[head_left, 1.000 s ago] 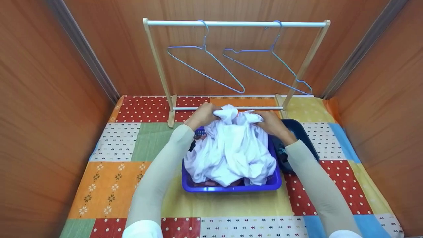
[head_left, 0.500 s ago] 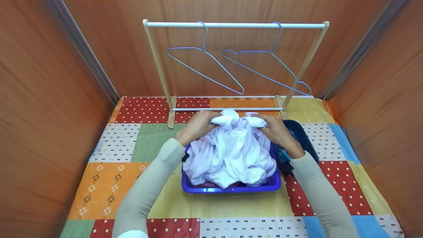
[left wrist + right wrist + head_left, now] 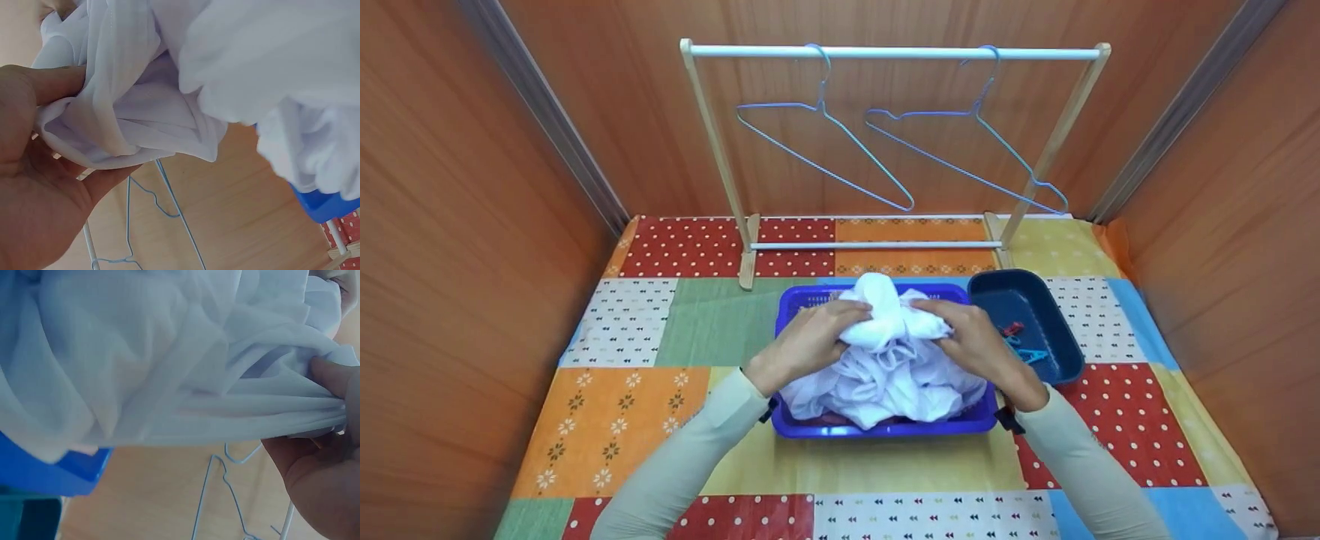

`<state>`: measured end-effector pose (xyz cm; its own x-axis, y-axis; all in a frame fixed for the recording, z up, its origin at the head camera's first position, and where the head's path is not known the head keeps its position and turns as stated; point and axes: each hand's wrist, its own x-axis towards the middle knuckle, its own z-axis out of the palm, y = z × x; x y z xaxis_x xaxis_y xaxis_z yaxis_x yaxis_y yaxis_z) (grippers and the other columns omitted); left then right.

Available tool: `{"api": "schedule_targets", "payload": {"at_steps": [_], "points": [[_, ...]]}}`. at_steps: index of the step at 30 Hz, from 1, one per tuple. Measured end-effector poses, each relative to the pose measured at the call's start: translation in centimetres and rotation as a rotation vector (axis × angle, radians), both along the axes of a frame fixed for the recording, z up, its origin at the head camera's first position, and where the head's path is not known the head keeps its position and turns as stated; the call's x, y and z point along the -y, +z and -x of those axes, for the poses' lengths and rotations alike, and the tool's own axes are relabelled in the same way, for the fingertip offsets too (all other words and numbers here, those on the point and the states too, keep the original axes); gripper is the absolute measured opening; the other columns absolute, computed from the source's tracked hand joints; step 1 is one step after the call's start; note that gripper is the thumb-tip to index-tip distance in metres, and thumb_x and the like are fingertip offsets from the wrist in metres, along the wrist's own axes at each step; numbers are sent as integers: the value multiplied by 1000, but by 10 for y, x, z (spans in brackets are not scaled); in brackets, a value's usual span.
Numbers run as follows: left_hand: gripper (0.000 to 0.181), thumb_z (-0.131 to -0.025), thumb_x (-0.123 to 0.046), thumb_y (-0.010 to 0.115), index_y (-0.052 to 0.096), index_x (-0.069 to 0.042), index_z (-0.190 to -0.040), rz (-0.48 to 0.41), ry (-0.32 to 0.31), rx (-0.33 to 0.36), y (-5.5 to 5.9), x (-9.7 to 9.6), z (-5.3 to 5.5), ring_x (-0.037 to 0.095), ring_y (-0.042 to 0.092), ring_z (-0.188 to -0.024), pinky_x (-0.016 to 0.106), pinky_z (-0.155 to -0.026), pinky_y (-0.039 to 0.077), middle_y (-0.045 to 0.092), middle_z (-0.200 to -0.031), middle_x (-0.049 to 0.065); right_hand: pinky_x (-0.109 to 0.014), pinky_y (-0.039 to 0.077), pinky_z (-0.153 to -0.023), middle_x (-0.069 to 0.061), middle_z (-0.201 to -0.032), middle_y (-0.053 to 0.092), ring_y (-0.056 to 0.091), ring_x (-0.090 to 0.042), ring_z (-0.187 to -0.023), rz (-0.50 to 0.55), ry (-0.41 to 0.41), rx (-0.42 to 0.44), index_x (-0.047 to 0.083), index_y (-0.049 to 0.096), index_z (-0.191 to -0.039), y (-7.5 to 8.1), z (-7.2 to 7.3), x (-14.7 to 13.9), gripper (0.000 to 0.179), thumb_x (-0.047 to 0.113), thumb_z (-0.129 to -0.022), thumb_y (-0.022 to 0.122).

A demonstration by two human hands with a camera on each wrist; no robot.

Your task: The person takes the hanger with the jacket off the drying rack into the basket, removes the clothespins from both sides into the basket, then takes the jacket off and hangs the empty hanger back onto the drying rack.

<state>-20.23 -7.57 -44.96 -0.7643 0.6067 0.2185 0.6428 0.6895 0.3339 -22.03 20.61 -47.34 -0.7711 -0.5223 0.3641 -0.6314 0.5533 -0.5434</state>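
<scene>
A bunched white garment (image 3: 877, 375) fills much of a purple-blue plastic basket (image 3: 825, 431) in the head view. My left hand (image 3: 802, 341) grips a gathered part of it from the left, and my right hand (image 3: 979, 345) grips another from the right, both above the basket. In the left wrist view, my left thumb lies over a fold of the white garment (image 3: 135, 124), with the fingers beneath. The right wrist view has the garment (image 3: 185, 405) stretched from my right hand (image 3: 326, 467), pinched between thumb and fingers. Cloth hides most of the basket's contents.
Behind the basket stands a rack (image 3: 885, 52) with two blue wire hangers, a left one (image 3: 825, 169) and a right one (image 3: 967, 171). A dark tray (image 3: 1012, 296) beside the basket holds clothespins (image 3: 1026, 352). Wooden walls (image 3: 450, 262) enclose a patchwork cloth (image 3: 697, 322).
Both hands have drawn the gripped top of the garment down and nearer to me. The basket's far rim, the rack's lower bar and the clothespins in the tray are now more exposed.
</scene>
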Motion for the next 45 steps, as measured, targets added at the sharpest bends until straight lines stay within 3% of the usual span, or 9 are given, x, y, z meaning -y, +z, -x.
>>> {"api": "schedule_targets", "payload": {"at_steps": [6,10,14,17,21,28,33,37,45], "points": [[56,-91,-14,69,50,-21,-144,138,-11,-23,-16,2,-21,26,49,-137,45,-113,40,53,-147,4,-43,48,-104,-3,-141,59,55,-25,-131,-149,49,11,23,53,-142,-17,-18,10,58,2,-90,67],[57,-97,-37,59,40,-27,-150,241,-54,-14,-26,2,-32,29,37,-145,50,-118,32,41,-156,2,-48,47,-106,-8,-145,53,52,-28,-134,-284,94,5,24,48,-145,-25,-28,12,58,25,-91,70],[63,-100,-55,43,23,-33,-155,333,-56,86,-40,2,-40,28,16,-153,56,-121,19,22,-164,-3,-56,28,-118,-6,-161,31,31,-28,-148,-449,128,122,29,28,-155,-32,-38,12,75,60,-92,54],[71,-98,-56,46,11,-36,-157,400,-45,119,-48,3,-43,28,8,-154,58,-121,15,11,-166,-6,-63,11,-120,-2,-167,13,13,-25,-154,-554,147,197,29,14,-158,-36,-42,12,81,72,-93,36],[77,-97,-51,53,8,-35,-157,469,-52,91,-56,4,-44,29,7,-154,59,-121,17,8,-167,-6,-66,6,-119,0,-167,5,5,-24,-155,-629,173,241,26,12,-158,-41,-43,11,75,68,-98,25],[68,-100,-50,47,14,-34,-157,523,-72,70,-65,1,-43,28,10,-154,54,-121,21,11,-167,-6,-66,12,-119,-3,-167,11,8,-25,-155,-711,189,282,26,24,-156,-52,-41,9,62,55,-103,32],[69,-98,-49,52,19,-33,-157,531,-75,54,-70,-2,-42,29,13,-154,53,-121,23,14,-166,-6,-67,12,-118,-5,-167,11,7,-26,-155,-724,182,298,25,25,-156,-61,-41,10,60,53,-103,33],[68,-98,-48,52,20,-32,-157,516,-83,98,-76,-2,-40,30,14,-153,53,-120,24,15,-166,-5,-68,10,-118,-5,-167,10,6,-26,-155,-730,177,329,24,25,-156,-67,-42,13,65,59,-101,30],[61,-103,-48,40,16,-33,-157,486,-62,253,-89,-1,-37,27,11,-154,51,-121,24,10,-166,-7,-68,8,-118,-6,-166,13,9,-26,-154,-745,189,407,24,26,-156,-74,-41,20,74,69,-97,22]]}}
